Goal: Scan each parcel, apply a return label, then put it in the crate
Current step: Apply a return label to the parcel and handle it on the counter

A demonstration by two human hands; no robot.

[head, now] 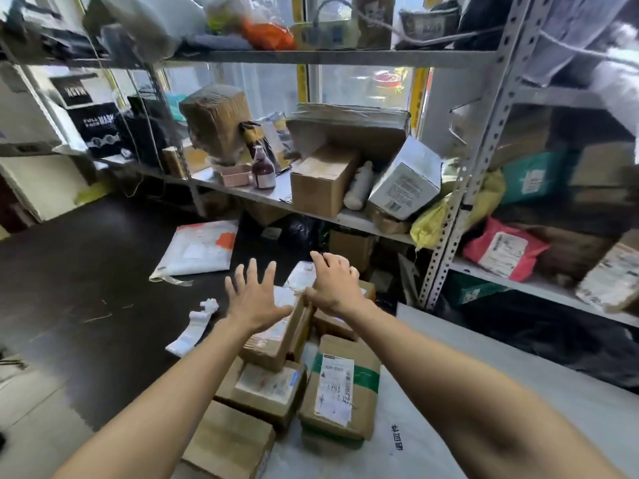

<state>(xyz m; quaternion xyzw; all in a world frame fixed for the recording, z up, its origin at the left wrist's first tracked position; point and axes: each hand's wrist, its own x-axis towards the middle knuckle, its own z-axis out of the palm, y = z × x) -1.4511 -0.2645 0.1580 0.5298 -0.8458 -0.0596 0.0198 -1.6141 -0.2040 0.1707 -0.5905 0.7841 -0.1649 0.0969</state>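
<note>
Hands reached over the parcels [276,344], left hand [254,299] with fingers spread wide, right hand [333,283] loosely curled, both holding nothing, apparently to lift the top one.

Arms: two in view, both bare from the bottom edge of the frame to the wrists; no sleeve on either
Left hand [254,299]: bare — no glove; no ring or watch on the side that shows; four fingers and thumb all visible
Right hand [333,283]: bare likewise; nothing worn on the wrist; fingertips blurred — nails cannot be made out
</note>
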